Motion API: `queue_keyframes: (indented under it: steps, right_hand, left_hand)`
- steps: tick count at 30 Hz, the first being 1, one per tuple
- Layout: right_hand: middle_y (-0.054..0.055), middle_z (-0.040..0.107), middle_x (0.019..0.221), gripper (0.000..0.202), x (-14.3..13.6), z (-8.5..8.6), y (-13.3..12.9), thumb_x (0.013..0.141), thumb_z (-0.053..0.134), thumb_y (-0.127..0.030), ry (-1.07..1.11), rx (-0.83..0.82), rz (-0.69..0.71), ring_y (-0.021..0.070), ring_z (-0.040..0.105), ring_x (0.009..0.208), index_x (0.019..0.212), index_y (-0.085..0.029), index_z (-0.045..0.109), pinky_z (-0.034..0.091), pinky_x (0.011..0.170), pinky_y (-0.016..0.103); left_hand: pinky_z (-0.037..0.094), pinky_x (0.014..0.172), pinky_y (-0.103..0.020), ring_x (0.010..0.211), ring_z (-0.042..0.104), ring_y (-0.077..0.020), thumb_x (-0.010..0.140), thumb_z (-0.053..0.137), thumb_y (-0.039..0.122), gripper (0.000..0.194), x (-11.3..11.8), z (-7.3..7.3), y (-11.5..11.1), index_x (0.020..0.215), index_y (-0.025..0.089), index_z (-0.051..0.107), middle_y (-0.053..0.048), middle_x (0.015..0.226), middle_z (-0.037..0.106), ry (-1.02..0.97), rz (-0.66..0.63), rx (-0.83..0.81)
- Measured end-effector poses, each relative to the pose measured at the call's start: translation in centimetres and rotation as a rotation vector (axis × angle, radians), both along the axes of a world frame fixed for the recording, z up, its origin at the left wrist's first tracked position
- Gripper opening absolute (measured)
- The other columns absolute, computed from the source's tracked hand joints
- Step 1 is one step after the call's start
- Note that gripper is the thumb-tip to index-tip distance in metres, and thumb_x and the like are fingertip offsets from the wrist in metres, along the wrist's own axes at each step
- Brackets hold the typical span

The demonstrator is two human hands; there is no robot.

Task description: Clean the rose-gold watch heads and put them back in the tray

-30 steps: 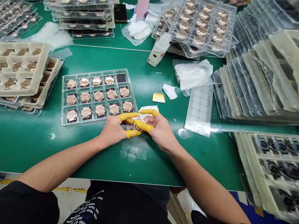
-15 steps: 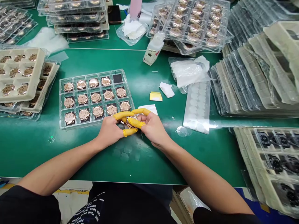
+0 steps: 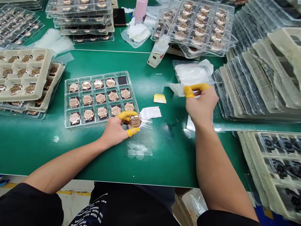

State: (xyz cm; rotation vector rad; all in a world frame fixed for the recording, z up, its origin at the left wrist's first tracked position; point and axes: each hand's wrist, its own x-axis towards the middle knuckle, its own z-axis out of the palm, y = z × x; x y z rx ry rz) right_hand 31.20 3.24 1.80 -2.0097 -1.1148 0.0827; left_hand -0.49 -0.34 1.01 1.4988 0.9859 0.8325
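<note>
Green bench (image 3: 169, 166): remotely, I see the left hand (image 3: 116, 130) pinching a rose-gold watch case (image 3: 135, 121), the right hand (image 3: 202, 105) pinching white tissue (image 3: 176, 89).

The watch case (image 3: 135, 121) is rose gold with dark markings. The finger cots (image 3: 133, 131) are yellow, the table (image 3: 169, 153) green. White lettering (image 3: 95, 211) crosses the black shirt (image 3: 131, 205).

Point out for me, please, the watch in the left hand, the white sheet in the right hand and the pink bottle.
Held watch (image 3: 135, 121): head view, on the middle of its back.
Held white sheet (image 3: 178, 89): head view, on its exposed part.
Pink bottle (image 3: 140, 11): head view, on its body.
</note>
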Motion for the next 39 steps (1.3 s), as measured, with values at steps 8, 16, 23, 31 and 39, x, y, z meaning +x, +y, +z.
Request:
queue_keyframes:
  steps: [8, 16, 23, 31, 39]
  right_hand:
    - [0.001, 0.065, 0.066, 0.037, -1.2, 1.0, -2.7, 0.069, 0.093, -0.039, 0.638, -0.009, 0.276, 0.0158, 0.059, 0.058, 0.091, -0.022, 0.068, 0.05, 0.06, 0.035]
    - [0.011, 0.07, 0.129, 0.015, -11.5, 2.2, -7.1, 0.086, 0.07, -0.016, -0.128, 0.171, 0.921, 0.028, 0.065, 0.115, 0.096, -0.024, 0.076, 0.055, 0.091, 0.047]
    - [0.003, 0.078, 0.107, 0.026, -11.4, 1.2, -6.5, 0.087, 0.068, -0.009, -0.27, 0.255, 0.896, 0.023, 0.064, 0.096, 0.102, -0.029, 0.073, 0.051, 0.083, 0.041]
    - [0.004, 0.074, 0.087, 0.017, -11.6, 1.8, -7.1, 0.089, 0.067, -0.014, -0.345, 0.178, 0.833, 0.0235, 0.057, 0.085, 0.097, -0.027, 0.075, 0.04, 0.073, 0.04]
    - [0.005, 0.067, 0.08, 0.004, -12.0, 1.5, -6.7, 0.092, 0.064, -0.024, -0.344, 0.135, 0.801, 0.0213, 0.051, 0.077, 0.09, -0.023, 0.068, 0.03, 0.071, 0.038]
  left_hand:
    - [0.064, 0.089, -0.034, 0.086, 0.076, -0.0173, 0.07, 0.089, 0.026, 0.053, 0.2, 0.2, 0.1, 0.12, 0.02, 0.073, -0.005, 0.099, 0.08, -0.014, -0.004, -0.006]
    - [0.062, 0.084, -0.031, 0.086, 0.076, -0.0181, 0.07, 0.087, 0.023, 0.05, 0.2, -0.4, 0.2, 0.118, 0.018, 0.073, -0.005, 0.098, 0.081, -0.048, -0.031, 0.025]
    - [0.063, 0.086, -0.033, 0.087, 0.077, -0.0191, 0.072, 0.085, 0.024, 0.047, 0.0, -0.3, 0.1, 0.117, 0.017, 0.073, -0.006, 0.099, 0.081, -0.031, -0.046, 0.025]
    - [0.064, 0.084, -0.033, 0.082, 0.077, -0.0182, 0.069, 0.089, 0.028, 0.057, -0.1, -0.1, 0.0, 0.122, 0.018, 0.073, -0.006, 0.099, 0.082, 0.021, -0.013, 0.026]
    - [0.063, 0.085, -0.034, 0.085, 0.076, -0.0189, 0.07, 0.089, 0.027, 0.054, 0.0, -0.2, 0.1, 0.121, 0.017, 0.074, -0.006, 0.099, 0.081, -0.018, -0.032, -0.015]
